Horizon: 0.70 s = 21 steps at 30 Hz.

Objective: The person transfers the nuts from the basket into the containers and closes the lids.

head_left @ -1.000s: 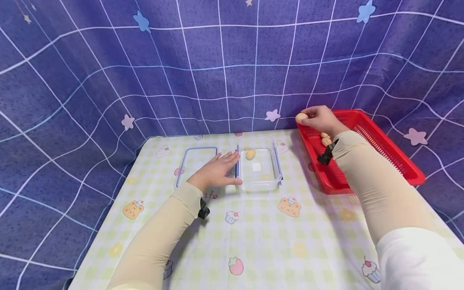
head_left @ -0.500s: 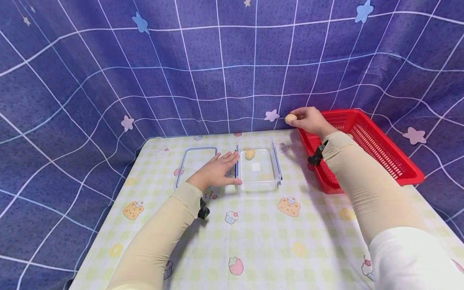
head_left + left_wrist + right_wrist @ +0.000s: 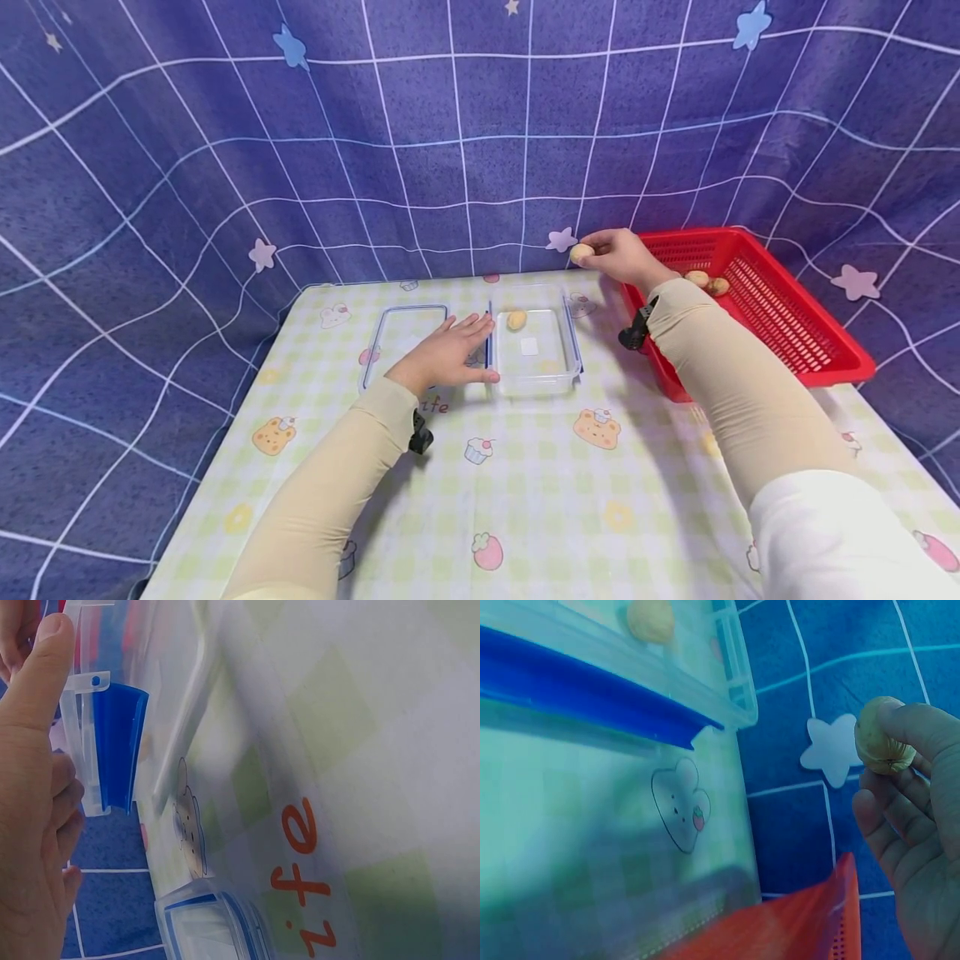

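Note:
My right hand (image 3: 626,258) pinches a small round tan thing (image 3: 876,739) between thumb and fingers; the right wrist view shows its puckered brownish end. It is held in the air between the basket and the clear plastic food container (image 3: 536,385) with blue side clips. One similar tan piece (image 3: 517,320) lies inside the container near its back left corner. With fingers spread and straight, my left hand (image 3: 450,357) rests against the container's left side. In the left wrist view, the thumb lies by a blue clip (image 3: 120,746) that hangs unfastened.
The container's blue-edged lid (image 3: 414,307) lies on the tablecloth to the left, partly behind my left hand. A red plastic basket (image 3: 783,321) stands at the right with several tan pieces (image 3: 697,277) in it, partly hidden by my forearm. A blue curtain (image 3: 480,167) hangs behind the table.
My right hand has moved left, away from over the red basket, carrying the tan piece toward the container. The left hand has stayed in place.

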### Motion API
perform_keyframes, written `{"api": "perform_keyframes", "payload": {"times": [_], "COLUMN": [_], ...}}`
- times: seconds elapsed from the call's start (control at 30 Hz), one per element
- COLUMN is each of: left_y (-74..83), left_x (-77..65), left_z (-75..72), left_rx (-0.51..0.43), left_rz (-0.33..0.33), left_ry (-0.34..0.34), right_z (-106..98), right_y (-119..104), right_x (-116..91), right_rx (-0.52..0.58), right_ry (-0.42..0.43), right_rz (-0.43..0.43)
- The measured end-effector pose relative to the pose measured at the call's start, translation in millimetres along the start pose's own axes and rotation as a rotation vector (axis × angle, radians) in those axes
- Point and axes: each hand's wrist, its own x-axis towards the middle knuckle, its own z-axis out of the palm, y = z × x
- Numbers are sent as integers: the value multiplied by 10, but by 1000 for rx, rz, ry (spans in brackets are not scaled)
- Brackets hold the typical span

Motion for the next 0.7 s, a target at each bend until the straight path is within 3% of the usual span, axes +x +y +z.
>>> {"api": "perform_keyframes", "payload": {"times": [0.7], "left_y": [-22], "left_x": [15], "left_z": [40], "left_rx": [15], "left_rz": [-5], "left_ry": [14], "right_z": [325], "right_y": [-101], "right_x": [49], "right_rx": [-12], "right_ry": [-55], "right_rz": [5]}}
